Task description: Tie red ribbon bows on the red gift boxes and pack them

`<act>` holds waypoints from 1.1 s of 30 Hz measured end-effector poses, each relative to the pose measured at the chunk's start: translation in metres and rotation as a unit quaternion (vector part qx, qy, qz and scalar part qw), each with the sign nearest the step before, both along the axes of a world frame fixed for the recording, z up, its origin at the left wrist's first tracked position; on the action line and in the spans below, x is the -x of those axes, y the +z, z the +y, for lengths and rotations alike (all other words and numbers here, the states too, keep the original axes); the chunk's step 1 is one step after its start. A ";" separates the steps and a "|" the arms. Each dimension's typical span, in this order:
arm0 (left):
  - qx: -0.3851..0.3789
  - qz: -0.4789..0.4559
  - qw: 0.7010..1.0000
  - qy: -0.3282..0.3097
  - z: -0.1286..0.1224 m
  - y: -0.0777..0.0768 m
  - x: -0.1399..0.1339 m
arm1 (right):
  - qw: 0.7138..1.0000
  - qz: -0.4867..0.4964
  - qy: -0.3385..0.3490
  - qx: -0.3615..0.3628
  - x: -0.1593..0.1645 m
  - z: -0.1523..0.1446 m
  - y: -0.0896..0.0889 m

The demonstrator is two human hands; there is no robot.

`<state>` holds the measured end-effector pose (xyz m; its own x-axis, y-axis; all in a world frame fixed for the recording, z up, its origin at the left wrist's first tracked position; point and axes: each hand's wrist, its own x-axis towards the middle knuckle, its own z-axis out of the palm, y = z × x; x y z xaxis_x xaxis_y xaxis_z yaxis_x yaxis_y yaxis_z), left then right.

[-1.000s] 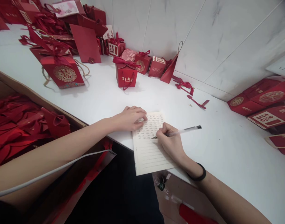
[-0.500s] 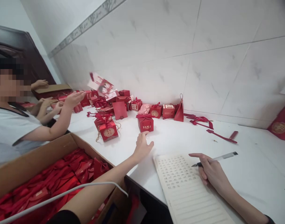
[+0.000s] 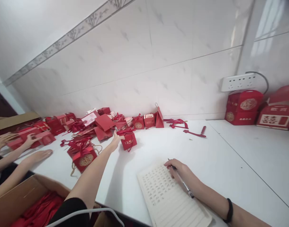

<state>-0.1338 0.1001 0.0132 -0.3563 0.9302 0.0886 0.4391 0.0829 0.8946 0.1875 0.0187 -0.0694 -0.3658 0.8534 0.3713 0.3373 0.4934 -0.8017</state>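
My left hand [image 3: 115, 141] reaches across the white table and has its fingers on the ribbon and left side of a small red gift box [image 3: 129, 141], which tilts slightly. Part of the grip is hidden behind the box. My right hand [image 3: 182, 172] holds a pen [image 3: 183, 182] and rests at the upper right of a lined notebook [image 3: 171, 205] with rows of handwriting. Left of my forearm stands another red box [image 3: 85, 159] with a round gold emblem and cord handles.
More red boxes [image 3: 104, 121] and ribbons [image 3: 179, 122] lie along the wall. Larger red boxes [image 3: 244, 107] stand by a power strip [image 3: 239, 82]. A carton [image 3: 21, 192] of red items and a white cable [image 3: 87, 212] are at lower left. Other people's hands [image 3: 38, 156] are at left.
My left hand has gone forward onto the small gift box, which now tilts. In my right hand the pen has swung round, its clear end now toward me. The view has turned right.
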 end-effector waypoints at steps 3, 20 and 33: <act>-0.003 -0.008 1.000 -0.021 -0.002 -0.001 -0.004 | 0.991 -0.102 -0.007 -0.082 -0.016 0.010 0.008; 0.018 -0.069 0.916 -0.395 -0.151 0.013 -0.081 | 0.993 0.016 0.065 0.093 -0.011 0.016 0.092; 0.003 -0.092 0.984 -0.155 -0.117 -0.010 -0.089 | 0.968 -0.019 0.135 0.210 0.013 -0.007 0.095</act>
